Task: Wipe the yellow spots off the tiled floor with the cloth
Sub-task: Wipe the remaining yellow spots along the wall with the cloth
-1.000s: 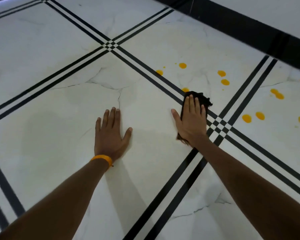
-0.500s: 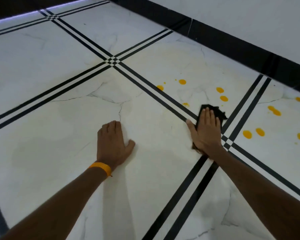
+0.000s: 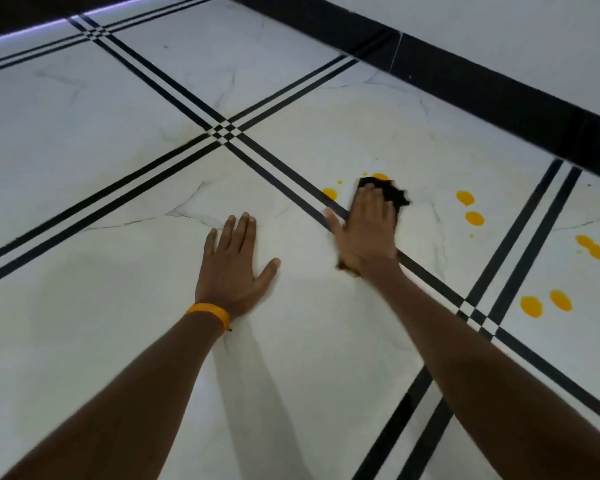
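Observation:
My right hand (image 3: 366, 230) lies flat on a dark cloth (image 3: 397, 195), pressing it onto the white tiled floor (image 3: 118, 341) across a black stripe. The cloth's far edge touches a yellow spot (image 3: 381, 176); another yellow spot (image 3: 329, 194) sits just left of it. Two more yellow spots (image 3: 465, 197) (image 3: 474, 218) lie to the right of the cloth. Further right are a joined pair of spots (image 3: 592, 247) and two spots (image 3: 531, 306) (image 3: 560, 300) nearer me. My left hand (image 3: 234, 268), with an orange wristband, rests palm down on the tile, fingers spread, holding nothing.
A black skirting band (image 3: 482, 95) and a pale wall run along the far right. Double black stripes (image 3: 136, 188) cross the floor in a grid, with a crossing (image 3: 224, 130) beyond my left hand. Faint damp smears mark the tile beyond the cloth.
My right hand has slid the cloth forward and left over the black stripe, up to the far spots; the small spot by the stripe is gone. The view has tilted up.

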`<state>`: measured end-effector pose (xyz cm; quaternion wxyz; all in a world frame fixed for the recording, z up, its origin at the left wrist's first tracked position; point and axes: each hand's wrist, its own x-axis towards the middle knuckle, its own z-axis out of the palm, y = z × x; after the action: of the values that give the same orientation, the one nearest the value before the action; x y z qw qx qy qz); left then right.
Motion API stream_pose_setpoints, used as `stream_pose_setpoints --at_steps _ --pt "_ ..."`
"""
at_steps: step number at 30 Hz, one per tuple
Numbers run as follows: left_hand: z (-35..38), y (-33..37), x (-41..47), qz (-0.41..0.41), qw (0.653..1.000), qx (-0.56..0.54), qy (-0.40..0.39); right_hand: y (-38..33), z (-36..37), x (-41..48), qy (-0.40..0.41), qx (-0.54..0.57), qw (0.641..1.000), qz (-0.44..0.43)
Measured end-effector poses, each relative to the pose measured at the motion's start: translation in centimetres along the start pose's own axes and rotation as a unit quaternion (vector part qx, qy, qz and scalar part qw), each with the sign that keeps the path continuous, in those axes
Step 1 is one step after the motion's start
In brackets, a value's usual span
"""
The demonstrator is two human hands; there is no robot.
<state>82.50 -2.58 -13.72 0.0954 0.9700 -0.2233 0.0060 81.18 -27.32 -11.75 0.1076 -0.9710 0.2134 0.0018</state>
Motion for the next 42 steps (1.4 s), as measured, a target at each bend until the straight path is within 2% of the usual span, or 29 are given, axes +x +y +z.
stream_pose_setpoints --at_steps 3,5,7,11,12,14,16,17,20,22,26,28,30,32,34,36,38,40,42 --pt "0.1 -0.2 -0.2 0.004 1.0 0.006 -0.011 -3.0 1.0 -6.7 -0.055 -0.012 0.985 -0.162" --pt "-0.1 0.0 -0.2 0.002 1.0 -0.003 -0.015 -1.1 0.4 -10.0 -0.079 -0.014 0.972 -0.22" --pt "-0.1 0.2 0.0 0.003 1.0 -0.005 -0.008 1.5 0.0 -8.3 -0.041 -0.035 0.978 -0.201" --pt "0.1 -0.3 0.2 0.0 1.0 -0.004 -0.006 2.2 0.1 0.4 0.015 -0.019 1.0 -0.019" --pt "0.2 -0.4 0.4 0.001 1.0 -0.002 -0.004 0.7 0.3 0.8 0.02 -0.023 0.999 -0.019" --pt "0.2 -0.6 0.5 0.007 1.0 0.003 -0.011 -1.6 0.9 -1.7 -0.013 -0.032 0.992 -0.12" --pt "0.2 -0.6 0.2 0.008 1.0 0.001 -0.007 -0.7 1.3 -5.7 -0.049 -0.035 0.974 -0.219" --pt "0.2 -0.5 0.2 0.008 1.0 -0.005 -0.003 0.8 0.9 -6.4 -0.054 -0.032 0.972 -0.225" --pt "0.2 0.0 0.4 0.012 1.0 -0.008 -0.002 6.0 -0.2 -2.1 0.021 -0.047 0.992 -0.113" --pt "0.3 -0.2 0.3 0.009 1.0 -0.006 -0.003 6.7 -0.7 3.2 0.029 -0.057 0.998 -0.021" --pt "0.3 -0.3 0.4 0.01 1.0 -0.008 -0.007 1.6 -0.6 10.8 0.016 -0.04 0.999 0.005" --pt "0.4 -0.3 0.5 0.012 1.0 -0.007 -0.009 -1.4 -0.1 10.6 0.011 -0.036 0.998 -0.058" --pt "0.4 -0.6 0.4 0.009 1.0 -0.003 -0.017 -3.4 0.4 6.3 -0.014 -0.036 0.983 -0.178" --pt "0.4 -0.4 0.2 0.008 1.0 -0.002 -0.017 -1.9 0.6 0.4 -0.054 -0.041 0.96 -0.272" --pt "0.3 0.1 0.2 0.008 1.0 -0.017 -0.014 1.3 0.0 -1.5 -0.056 -0.03 0.95 -0.305" --pt "0.3 0.0 0.4 0.008 1.0 -0.016 -0.01 3.6 -0.7 1.4 -0.019 -0.032 0.968 -0.247" --pt "0.2 -0.2 0.7 0.005 1.0 -0.013 -0.011 3.3 -1.2 6.0 -0.001 -0.053 0.989 -0.14" --pt "0.2 -0.3 1.0 0.002 1.0 -0.011 -0.009 0.4 -0.9 9.8 0.002 -0.05 0.996 -0.073" --pt "0.1 -0.3 0.9 0.008 1.0 -0.007 -0.018 -3.4 0.0 10.2 0.003 -0.037 0.997 -0.061"
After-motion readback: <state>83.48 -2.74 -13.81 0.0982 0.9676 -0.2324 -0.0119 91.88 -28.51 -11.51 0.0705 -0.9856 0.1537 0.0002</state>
